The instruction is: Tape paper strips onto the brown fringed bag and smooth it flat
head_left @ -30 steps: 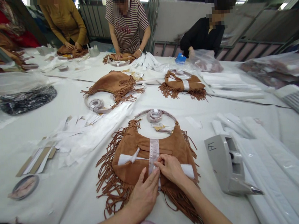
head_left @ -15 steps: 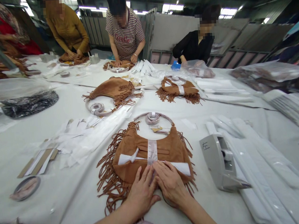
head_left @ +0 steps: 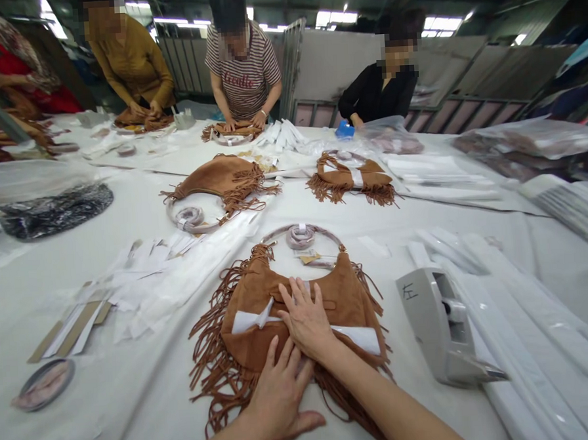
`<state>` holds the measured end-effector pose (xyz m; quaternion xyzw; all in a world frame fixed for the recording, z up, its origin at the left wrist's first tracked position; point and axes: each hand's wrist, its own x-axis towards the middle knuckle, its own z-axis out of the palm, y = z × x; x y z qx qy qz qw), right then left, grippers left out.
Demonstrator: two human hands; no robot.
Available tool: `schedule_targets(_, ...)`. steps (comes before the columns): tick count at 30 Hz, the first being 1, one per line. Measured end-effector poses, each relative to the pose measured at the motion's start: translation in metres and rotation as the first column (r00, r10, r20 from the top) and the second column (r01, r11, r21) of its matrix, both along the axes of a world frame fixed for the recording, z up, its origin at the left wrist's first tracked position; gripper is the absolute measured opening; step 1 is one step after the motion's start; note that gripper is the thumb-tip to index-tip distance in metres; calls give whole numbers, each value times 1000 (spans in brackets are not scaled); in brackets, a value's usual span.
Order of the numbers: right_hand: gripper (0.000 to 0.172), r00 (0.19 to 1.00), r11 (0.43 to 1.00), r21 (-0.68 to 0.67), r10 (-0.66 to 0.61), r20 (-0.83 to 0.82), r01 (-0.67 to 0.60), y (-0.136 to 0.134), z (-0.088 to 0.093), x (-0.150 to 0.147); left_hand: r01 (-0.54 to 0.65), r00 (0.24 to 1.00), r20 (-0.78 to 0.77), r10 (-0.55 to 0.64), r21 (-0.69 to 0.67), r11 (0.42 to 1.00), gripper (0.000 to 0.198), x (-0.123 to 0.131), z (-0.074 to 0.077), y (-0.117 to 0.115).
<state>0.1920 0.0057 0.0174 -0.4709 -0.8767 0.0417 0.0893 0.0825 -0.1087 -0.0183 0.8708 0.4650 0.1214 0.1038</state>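
Observation:
A brown suede handbag [head_left: 258, 281] with long fringes lies flat in front of me, its wrapped handle [head_left: 331, 234] curving away from me. My right hand [head_left: 306, 318] rests flat on the bag's middle, fingers spread, covering most of a pale wrapping strip. Lower down, my left hand [head_left: 283, 385] lies at the bag's near edge with its fingers stretched forward and its thumb out. White paper [head_left: 362, 338] shows on both sides of my right hand. Inside the handle's loop sits a wrapped coil [head_left: 299, 236] with a small tag.
A grey tape dispenser [head_left: 437, 324] stands right of the bag, beside long white plastic-wrapped strips [head_left: 527, 339]. Leftward lie cardboard strips [head_left: 73, 323] and a wrapped ring [head_left: 44, 384]. Two more fringed bags [head_left: 217, 178] lie beyond. Several co-workers [head_left: 244, 65] stand across the table.
My right hand has moved up from the bag's near edge onto its middle, over the pale strip. My left hand has shifted slightly down toward me.

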Motion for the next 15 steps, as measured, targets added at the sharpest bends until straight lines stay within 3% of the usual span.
schedule_targets(6,53,997,999,-46,-16,-74,12,13,-14,8,5,998,-59,1,98,995,89,1,-2,1)
schedule_targets(12,54,981,999,-19,-32,-189,29,-6,-2,7,-19,995,-94,36,177,984,85,4,-9,-8)
schedule_targets(15,41,950,995,66,-49,-307,73,-20,13,36,-20,996,-76,39,241,970,81,6,-13,-10)
